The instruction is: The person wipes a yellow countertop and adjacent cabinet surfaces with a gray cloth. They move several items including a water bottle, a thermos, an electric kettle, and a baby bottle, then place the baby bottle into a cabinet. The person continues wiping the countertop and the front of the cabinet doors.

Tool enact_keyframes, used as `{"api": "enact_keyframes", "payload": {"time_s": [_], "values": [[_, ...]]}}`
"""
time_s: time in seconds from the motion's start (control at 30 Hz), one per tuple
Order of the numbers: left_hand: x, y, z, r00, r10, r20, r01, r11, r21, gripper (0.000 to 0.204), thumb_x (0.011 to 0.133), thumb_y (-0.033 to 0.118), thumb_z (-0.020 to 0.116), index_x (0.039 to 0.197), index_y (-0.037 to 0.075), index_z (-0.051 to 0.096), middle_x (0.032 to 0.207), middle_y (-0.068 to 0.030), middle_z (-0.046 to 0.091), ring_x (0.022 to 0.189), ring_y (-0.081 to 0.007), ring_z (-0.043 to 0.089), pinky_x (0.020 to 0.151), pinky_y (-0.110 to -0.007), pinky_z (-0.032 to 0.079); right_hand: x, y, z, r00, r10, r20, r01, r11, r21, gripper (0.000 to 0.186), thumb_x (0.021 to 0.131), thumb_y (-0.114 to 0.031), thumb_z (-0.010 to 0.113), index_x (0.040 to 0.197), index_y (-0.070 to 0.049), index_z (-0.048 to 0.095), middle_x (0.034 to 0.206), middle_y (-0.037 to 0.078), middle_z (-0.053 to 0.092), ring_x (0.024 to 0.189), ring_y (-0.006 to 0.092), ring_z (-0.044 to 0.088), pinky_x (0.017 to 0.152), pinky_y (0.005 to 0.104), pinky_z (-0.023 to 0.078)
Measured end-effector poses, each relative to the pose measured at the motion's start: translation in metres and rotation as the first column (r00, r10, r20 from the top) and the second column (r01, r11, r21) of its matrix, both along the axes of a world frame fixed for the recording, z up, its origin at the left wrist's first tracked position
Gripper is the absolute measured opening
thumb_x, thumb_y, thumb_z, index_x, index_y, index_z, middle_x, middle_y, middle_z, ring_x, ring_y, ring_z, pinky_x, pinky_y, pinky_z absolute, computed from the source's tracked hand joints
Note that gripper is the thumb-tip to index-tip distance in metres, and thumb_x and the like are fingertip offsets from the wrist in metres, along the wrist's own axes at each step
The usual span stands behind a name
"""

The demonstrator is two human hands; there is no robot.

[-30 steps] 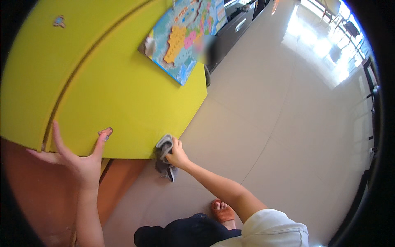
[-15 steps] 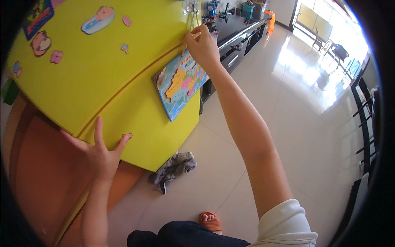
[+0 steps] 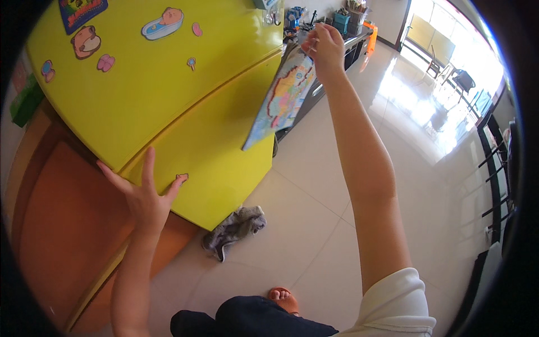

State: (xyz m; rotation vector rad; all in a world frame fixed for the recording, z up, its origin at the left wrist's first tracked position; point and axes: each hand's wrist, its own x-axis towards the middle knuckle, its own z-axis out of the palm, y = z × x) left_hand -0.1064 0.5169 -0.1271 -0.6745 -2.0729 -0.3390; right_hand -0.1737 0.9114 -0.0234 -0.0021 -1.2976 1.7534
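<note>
From the head camera, your left hand (image 3: 145,197) lies flat against the yellow fridge door (image 3: 185,112), fingers spread wide and holding nothing. Your right hand (image 3: 325,48) is raised high, fingers pinched on the top edge of a colourful map sheet (image 3: 282,98), which hangs tilted away from the fridge's right edge with its lower corner swung out. Cartoon magnets (image 3: 163,23) dot the upper door. A grey rag (image 3: 234,229) lies crumpled on the tiled floor (image 3: 314,213) just at the fridge's bottom corner, near your orange sandal (image 3: 283,299).
</note>
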Motion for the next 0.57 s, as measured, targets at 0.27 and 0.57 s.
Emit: {"api": "enact_keyframes", "payload": {"time_s": [0.27, 0.57], "values": [[0.006, 0.002, 0.012, 1.000, -0.015, 0.008, 0.015, 0.998, -0.055, 0.094, 0.064, 0.029, 0.085, 0.140, 0.019, 0.031, 0.141, -0.0309, -0.022, 0.132, -0.0517, -0.010, 0.106, -0.059, 0.015, 0.124, 0.028, -0.094, 0.889, 0.180, 0.420, -0.135, 0.982, -0.136, 0.025, 0.090, -0.020, 0.055, 0.111, -0.006, 0.055, 0.067, -0.001, 0.045, 0.049, 0.0064, 0.036, 0.046, 0.0224, 0.030], [-0.003, 0.003, 0.007, 0.996, -0.036, -0.076, 0.027, 0.993, -0.118, 0.096, 0.062, 0.032, 0.085, 0.141, 0.023, 0.031, 0.142, -0.0271, -0.024, 0.133, -0.0486, -0.014, 0.105, -0.062, 0.013, 0.251, 0.068, -0.257, 0.443, -0.413, 0.796, 0.144, 0.909, 0.391, 0.039, 0.089, -0.019, 0.055, 0.128, -0.015, 0.050, 0.069, 0.000, 0.050, 0.052, 0.0092, 0.042, 0.049, 0.0241, 0.036]]}}
